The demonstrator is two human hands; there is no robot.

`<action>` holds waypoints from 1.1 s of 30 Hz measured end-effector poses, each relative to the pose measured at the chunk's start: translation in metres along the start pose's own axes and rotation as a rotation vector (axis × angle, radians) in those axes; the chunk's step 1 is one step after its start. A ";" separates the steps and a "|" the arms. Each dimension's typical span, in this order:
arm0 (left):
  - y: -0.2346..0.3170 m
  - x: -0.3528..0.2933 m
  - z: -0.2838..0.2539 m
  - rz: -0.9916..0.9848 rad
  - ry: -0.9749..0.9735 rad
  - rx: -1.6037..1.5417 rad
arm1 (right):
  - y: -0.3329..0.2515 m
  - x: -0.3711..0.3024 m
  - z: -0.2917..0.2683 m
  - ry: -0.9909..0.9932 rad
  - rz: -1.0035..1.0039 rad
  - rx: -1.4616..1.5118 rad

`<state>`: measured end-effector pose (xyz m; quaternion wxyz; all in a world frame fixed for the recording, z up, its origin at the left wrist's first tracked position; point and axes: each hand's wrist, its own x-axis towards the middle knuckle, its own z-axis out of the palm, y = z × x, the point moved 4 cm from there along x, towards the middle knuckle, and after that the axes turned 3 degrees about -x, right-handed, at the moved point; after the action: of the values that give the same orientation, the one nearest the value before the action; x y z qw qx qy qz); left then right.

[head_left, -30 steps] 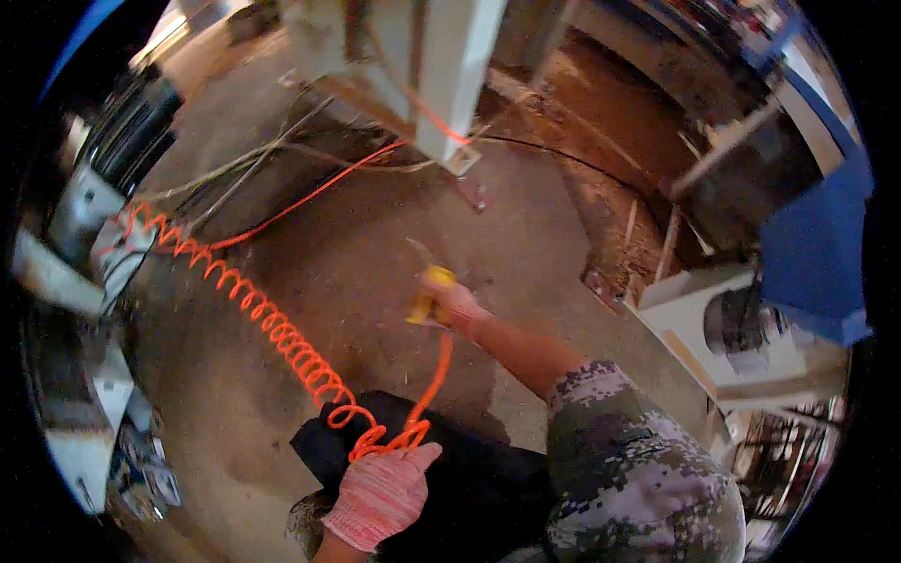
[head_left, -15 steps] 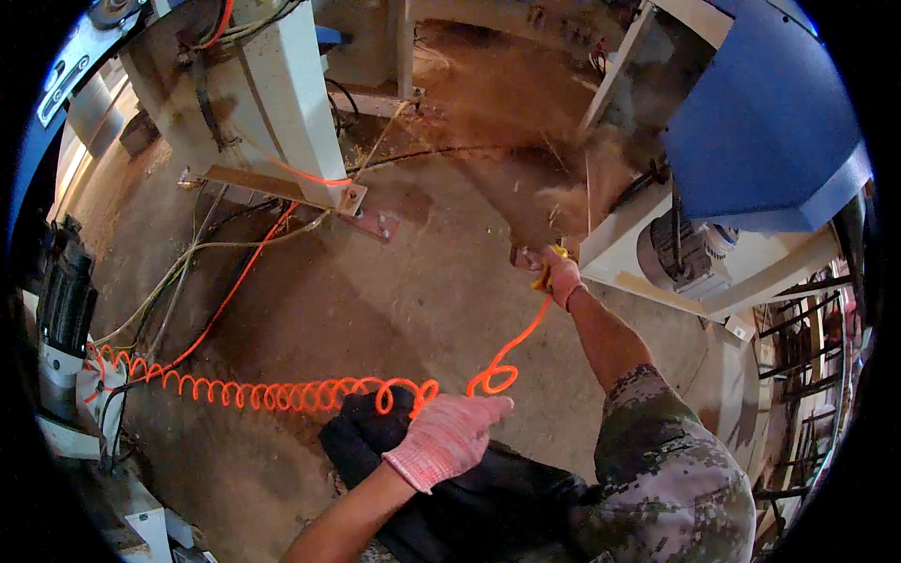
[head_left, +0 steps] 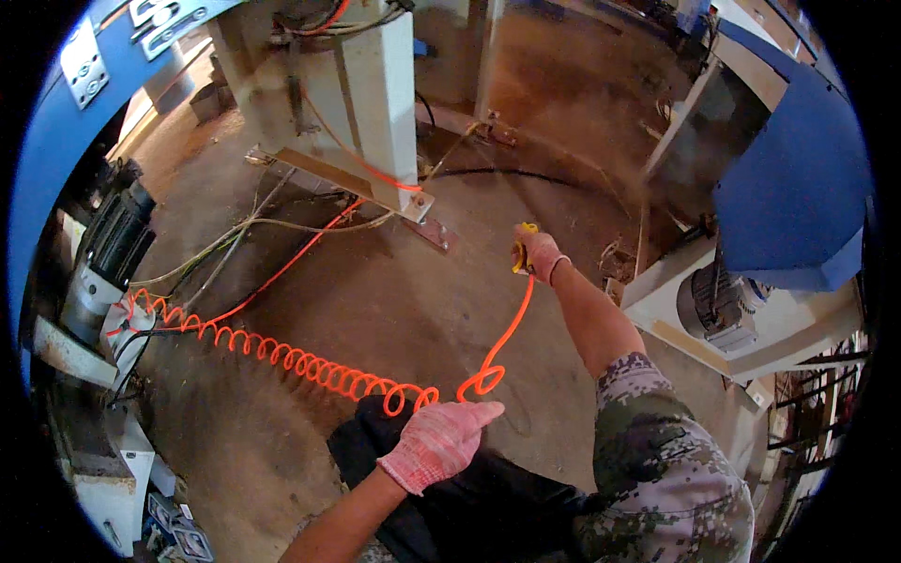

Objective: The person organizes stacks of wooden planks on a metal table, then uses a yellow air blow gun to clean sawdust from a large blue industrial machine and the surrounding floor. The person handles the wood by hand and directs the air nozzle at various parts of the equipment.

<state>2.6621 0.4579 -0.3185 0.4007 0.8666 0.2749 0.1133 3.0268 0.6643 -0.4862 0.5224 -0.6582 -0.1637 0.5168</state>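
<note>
My right hand [head_left: 541,255], in a pink knit glove, is stretched forward and closed around a yellow air blow gun [head_left: 522,251]. An orange coiled air hose [head_left: 300,361] runs from the gun back past my left hand [head_left: 439,441] and off to the left across the dusty floor. That gloved left hand grips the hose where its coils begin, just above my dark trousers. The gun's nozzle is hidden behind my fingers.
A pale machine column [head_left: 361,103] bolted to the floor stands ahead, with cables [head_left: 249,230] trailing from it. A blue machine housing [head_left: 798,202] with a grey motor [head_left: 718,305] on a white base sits to the right. Another motor [head_left: 117,244] stands at the left.
The view has swung left and closer to the column. My right arm has stayed extended with the gun. My left hand has kept its hold on the hose.
</note>
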 end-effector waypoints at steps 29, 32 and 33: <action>0.012 -0.109 -0.276 -0.193 0.866 -0.119 | -0.002 -0.182 0.213 -0.104 0.296 0.509; 0.066 -0.109 -0.263 -0.331 0.871 -0.174 | -0.013 -0.220 0.127 0.152 0.346 0.526; 0.073 -0.108 -0.247 -0.521 0.937 -0.763 | -0.025 -0.239 0.103 0.247 0.350 0.516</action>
<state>2.4986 0.5147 -0.0991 0.5320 0.4277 0.5614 0.4678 2.8493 0.5472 -0.3348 0.5910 -0.5802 0.1527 0.5392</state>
